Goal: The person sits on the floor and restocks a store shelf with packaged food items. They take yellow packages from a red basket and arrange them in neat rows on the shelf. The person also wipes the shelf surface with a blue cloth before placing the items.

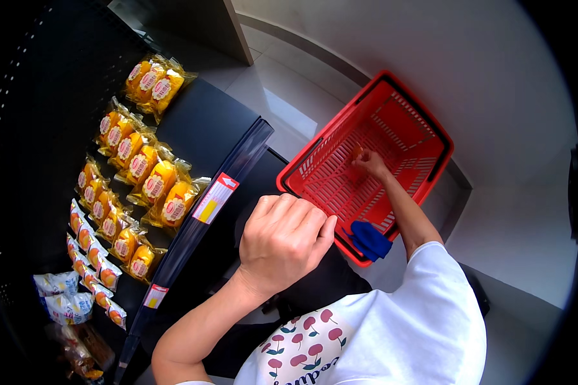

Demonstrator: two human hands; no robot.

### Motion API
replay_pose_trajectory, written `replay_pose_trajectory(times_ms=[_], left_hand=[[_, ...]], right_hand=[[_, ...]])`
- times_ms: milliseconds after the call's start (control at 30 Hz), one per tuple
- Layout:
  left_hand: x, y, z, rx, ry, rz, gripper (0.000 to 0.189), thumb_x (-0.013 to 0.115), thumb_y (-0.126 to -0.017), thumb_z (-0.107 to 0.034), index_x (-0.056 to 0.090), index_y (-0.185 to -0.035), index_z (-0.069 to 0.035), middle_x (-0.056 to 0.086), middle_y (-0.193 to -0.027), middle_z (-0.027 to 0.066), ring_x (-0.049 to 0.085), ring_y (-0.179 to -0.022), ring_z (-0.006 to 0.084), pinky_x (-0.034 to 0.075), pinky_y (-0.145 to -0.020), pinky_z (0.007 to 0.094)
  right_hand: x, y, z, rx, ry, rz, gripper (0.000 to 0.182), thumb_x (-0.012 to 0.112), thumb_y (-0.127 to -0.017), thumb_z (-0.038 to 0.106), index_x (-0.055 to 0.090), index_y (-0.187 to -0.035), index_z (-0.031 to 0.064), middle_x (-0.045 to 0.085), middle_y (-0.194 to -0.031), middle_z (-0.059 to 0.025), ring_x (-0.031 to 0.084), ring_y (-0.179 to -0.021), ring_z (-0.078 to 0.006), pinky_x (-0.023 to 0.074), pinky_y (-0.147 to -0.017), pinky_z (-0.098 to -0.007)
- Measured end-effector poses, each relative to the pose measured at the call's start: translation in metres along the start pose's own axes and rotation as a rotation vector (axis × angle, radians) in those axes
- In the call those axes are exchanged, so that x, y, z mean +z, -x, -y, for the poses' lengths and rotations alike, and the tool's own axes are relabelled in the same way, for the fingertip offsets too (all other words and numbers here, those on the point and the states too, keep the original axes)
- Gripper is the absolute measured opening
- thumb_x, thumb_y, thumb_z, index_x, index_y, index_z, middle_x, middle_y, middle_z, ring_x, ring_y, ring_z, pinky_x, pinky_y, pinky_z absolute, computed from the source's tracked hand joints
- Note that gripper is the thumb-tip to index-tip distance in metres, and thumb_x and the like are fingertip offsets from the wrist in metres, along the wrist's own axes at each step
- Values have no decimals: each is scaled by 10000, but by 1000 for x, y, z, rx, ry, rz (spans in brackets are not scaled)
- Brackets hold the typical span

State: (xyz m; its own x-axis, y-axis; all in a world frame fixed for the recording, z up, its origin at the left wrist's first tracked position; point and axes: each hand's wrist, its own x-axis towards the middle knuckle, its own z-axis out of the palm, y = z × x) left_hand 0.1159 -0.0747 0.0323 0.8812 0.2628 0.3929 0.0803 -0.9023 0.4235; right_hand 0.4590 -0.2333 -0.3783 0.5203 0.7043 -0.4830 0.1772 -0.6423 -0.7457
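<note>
My left hand is curled, back upward, in front of the shelf's edge, and nothing shows in it. Deep inside a red plastic shopping basket, my right hand pinches a small orange-brown item between thumb and fingers; what it is cannot be told. A blue cloth hangs over the basket's near rim. To the left, rows of yellow snack cakes in clear wrappers stand on a black shelf, beside smaller white-and-orange packets.
Price tags sit in the clear strip along the shelf's front edge. White-and-blue bags lie at the shelf's lower left. A wall rises beyond the basket, and a wooden panel stands at the top.
</note>
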Motion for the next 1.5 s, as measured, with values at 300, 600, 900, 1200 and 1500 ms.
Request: replay_pose_trajectory(times_ms=[300, 600, 900, 1200, 1500], left_hand=[[-11, 14, 1, -54, -14, -39, 127, 759, -865, -136, 689, -790, -61, 699, -787, 53, 642, -738, 210, 459, -723, 349], [-21, 27, 2, -279, 194, -132, 413, 735, -909, -99, 593, -1293, -45, 694, -1111, 91, 700, -842, 171, 532, -821, 333], [-50, 38, -1, -498, 620, -265, 498, 708, -993, -150, 518, -1437, -30, 684, -1177, 111, 669, -1023, 145, 539, -859, 279], [-60, 53, 21, -598, 830, -515, 295, 688, -989, -50, 561, -1254, -23, 675, -997, 46, 649, -890, 79, 546, -840, 235], [-82, 31, 54, -548, 438, -515, 138, 718, -956, -34, 627, -1058, -49, 651, -923, 11, 607, -825, 65, 523, -781, 245]], right_hand=[[-13, 147, 218, -212, -1048, 271, 261, 686, -939, 61, 519, -1136, 105, 595, -1219, -120, 655, -1132, -260, 629, -908, -481], [-10, 233, 314, -445, -1068, 396, 300, 600, -956, 178, 517, -1238, 118, 572, -1316, -171, 662, -1171, -308, 612, -934, -450], [1, 249, 356, -446, -960, 504, 362, 597, -966, 303, 575, -1249, 78, 652, -1191, -167, 727, -1008, -284, 636, -807, -376], [11, 246, 401, -438, -934, 496, 505, 704, -1008, 278, 564, -1413, 12, 651, -1224, -158, 690, -1035, -212, 638, -754, -301], [25, 197, 438, -536, -684, 211, 516, 833, -899, 363, 607, -1197, 8, 725, -999, -101, 694, -857, -120, 566, -631, -225]])
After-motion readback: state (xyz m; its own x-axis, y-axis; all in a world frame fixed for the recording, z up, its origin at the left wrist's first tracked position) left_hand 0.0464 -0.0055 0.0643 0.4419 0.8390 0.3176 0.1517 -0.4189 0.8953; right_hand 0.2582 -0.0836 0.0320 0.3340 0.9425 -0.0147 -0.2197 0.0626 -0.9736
